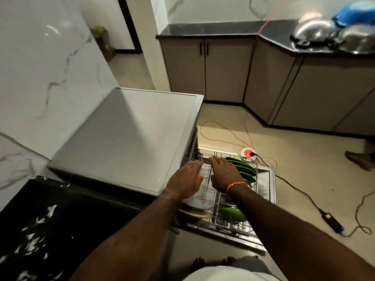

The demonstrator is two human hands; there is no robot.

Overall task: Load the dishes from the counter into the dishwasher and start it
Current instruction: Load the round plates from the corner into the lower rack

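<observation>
Dishes are already standing in the pulled-out wire rack [211, 194] of the dishwasher [129, 138], which sits low in front of the person with its door [265, 183] dropped flat over the floor. Nearest to the person, at the front end of the rack, lie a green plate [233, 213], a pale bowl or plate [195, 204] to its left, and a yellowish dish [194, 213] tucked under that. Both bare arms reach down over the rack. The left hand [187, 177] lies palm-down with fingers stretched out over the rack's left side, close to the machine's edge; whether it touches the wire I cannot tell. The right hand [225, 174], an orange thread band [236, 185] on its wrist, is spread flat beside it, fingertips toward the rack's far end. The two hands are close together but not touching, and neither seems curled round anything. Just beyond the right hand a row of green plates [242, 169] stands on edge in the tines.

To the left is the grey flat top of the dishwasher, and nearer still a dark glossy counter [40, 220] with bright reflections. Past the door a round white extension socket [248, 154] with a red centre lies on the tiled floor, with an orange cable [221, 138] looping away from it and a black adapter [332, 222] on a dark lead off to the right. Farther back run beige cabinets [223, 67] under a black worktop [213, 29], where upturned steel bowls [314, 32] and a blue tub [355, 13] are piled at the right corner.
</observation>
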